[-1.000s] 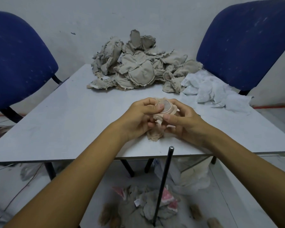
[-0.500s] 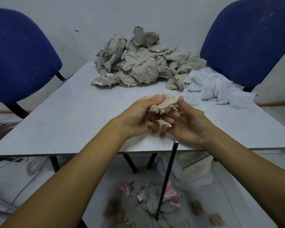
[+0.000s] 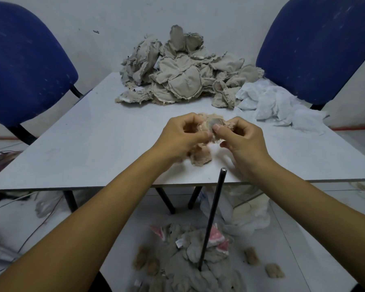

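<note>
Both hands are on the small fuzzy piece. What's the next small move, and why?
Likely pull the two pinched edges gently apart to open it. The left hand and right hand each pinch the fuzzy beige piece at its top, thumbs nearly meeting, while its lower end hangs loose below.

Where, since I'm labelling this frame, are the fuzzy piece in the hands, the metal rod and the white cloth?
fuzzy piece (image 3: pixel 200 158): head view, its lower fuzzy end.
metal rod (image 3: pixel 212 218): head view, middle of shaft.
white cloth (image 3: pixel 268 102): head view, middle of heap.
</note>
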Motion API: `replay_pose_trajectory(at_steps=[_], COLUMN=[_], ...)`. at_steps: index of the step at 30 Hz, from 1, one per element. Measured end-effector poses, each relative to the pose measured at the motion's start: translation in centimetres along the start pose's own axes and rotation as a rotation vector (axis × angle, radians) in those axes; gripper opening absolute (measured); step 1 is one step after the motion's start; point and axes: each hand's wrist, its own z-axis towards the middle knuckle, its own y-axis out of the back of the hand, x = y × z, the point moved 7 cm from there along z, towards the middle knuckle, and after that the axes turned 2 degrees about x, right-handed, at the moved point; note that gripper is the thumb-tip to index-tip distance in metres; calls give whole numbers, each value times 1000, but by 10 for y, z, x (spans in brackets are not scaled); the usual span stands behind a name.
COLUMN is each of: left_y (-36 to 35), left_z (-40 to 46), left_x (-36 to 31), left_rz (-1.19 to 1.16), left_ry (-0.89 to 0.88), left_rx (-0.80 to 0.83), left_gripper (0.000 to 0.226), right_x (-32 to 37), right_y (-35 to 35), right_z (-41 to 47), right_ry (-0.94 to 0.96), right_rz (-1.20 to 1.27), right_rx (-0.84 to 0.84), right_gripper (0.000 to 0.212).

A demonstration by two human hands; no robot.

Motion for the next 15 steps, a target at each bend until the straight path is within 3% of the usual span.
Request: replay_pose_trajectory(at_steps=[9, 12, 15], left_y=[1, 7, 8], left_z=[-8, -11, -12], left_x=[-5, -5, -9], left_rz=[122, 232, 384], left_ry=[-107, -121, -159], left_rx=[-228, -389, -405], left_gripper=[18, 22, 24], right_x=[13, 13, 10], right_y=[-2, -8, -8], right_z=[-15, -16, -15], right_ry=[135, 129, 83], right_rz=[-166, -215, -172], right_rx=[-94, -3, 95], right_gripper=[32, 21, 11])
